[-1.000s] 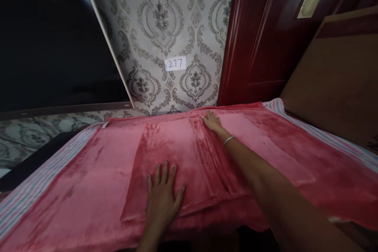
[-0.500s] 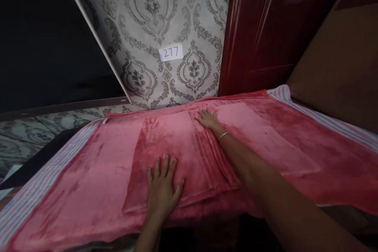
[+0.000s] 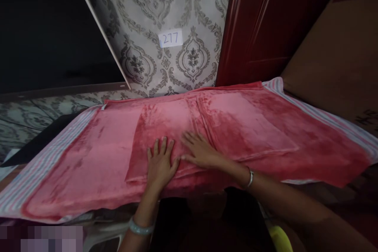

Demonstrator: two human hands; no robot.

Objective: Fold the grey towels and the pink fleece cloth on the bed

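Note:
A red-pink plush blanket (image 3: 236, 134) lies folded on a larger spread of the same pink plush fabric (image 3: 109, 145), and creases run down its middle. My left hand (image 3: 161, 165) rests flat on the left part of the folded blanket, fingers spread. Just to its right, my right hand (image 3: 201, 149) lies open on the same cloth near the creases, its fingertips blurred and pointing left. Neither hand grips the fabric.
Striped cloth (image 3: 56, 161) edges the spread at left and right. Behind stands a patterned wall with a paper marked 277 (image 3: 170, 38). A dark screen (image 3: 53, 31) is at left, a red door (image 3: 260, 27) and a cardboard box (image 3: 336, 55) at right.
My right hand has moved from the far edge of the blanket nearer to me and left, beside my left hand. The folds under it look flatter. The view has tilted down slightly.

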